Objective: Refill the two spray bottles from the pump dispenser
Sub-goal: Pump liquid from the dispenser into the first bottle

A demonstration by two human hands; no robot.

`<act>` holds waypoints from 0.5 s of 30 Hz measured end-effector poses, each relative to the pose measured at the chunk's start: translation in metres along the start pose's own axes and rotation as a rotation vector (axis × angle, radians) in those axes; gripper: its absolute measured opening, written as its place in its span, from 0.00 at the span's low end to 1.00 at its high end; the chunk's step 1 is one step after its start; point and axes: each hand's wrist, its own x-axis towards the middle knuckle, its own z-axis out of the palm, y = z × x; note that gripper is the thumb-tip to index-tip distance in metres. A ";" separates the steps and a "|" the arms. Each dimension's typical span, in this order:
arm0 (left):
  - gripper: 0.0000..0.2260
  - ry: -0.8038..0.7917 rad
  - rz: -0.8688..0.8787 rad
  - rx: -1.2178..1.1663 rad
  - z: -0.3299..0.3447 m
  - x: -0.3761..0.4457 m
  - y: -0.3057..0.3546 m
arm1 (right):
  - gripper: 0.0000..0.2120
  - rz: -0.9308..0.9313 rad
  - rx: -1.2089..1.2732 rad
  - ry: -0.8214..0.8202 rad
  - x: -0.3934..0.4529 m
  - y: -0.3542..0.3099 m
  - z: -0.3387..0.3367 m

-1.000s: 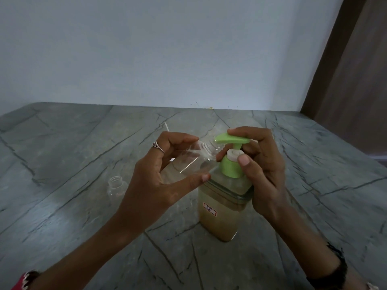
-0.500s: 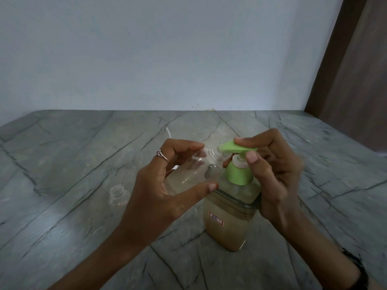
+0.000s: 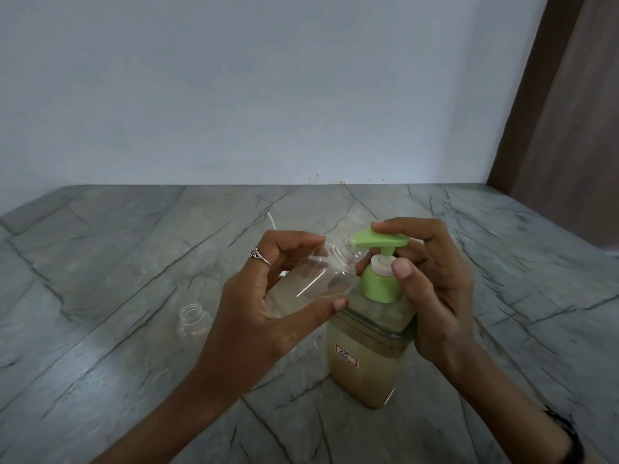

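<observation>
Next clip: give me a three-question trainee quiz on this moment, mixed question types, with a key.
1. True or false: the left hand holds a clear bottle tilted, its mouth at the pump nozzle.
2. Where does the right hand's index finger lie? A) on the pump head B) on the table C) on the label
3. Fill in: the second bottle stands uncapped to the ____ of the left hand.

Key: 1 true; 2 A; 3 left

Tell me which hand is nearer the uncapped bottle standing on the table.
Left. The left hand is just right of the standing bottle; the right hand is beyond the pump dispenser.
</observation>
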 end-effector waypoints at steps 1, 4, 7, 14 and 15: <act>0.20 -0.001 -0.004 -0.005 0.000 0.000 0.000 | 0.08 0.002 0.004 0.007 0.000 0.000 0.000; 0.20 -0.005 -0.006 -0.003 0.000 0.000 0.001 | 0.08 0.018 0.025 0.058 0.002 -0.003 0.001; 0.20 -0.010 -0.002 -0.001 0.000 0.001 0.000 | 0.03 0.030 0.034 0.084 0.006 -0.005 0.003; 0.20 -0.011 -0.007 0.004 0.000 -0.001 -0.002 | 0.03 0.059 -0.006 0.094 0.009 -0.008 0.004; 0.20 -0.008 -0.007 0.005 0.000 -0.001 -0.001 | 0.02 0.056 -0.013 0.085 0.008 -0.008 0.003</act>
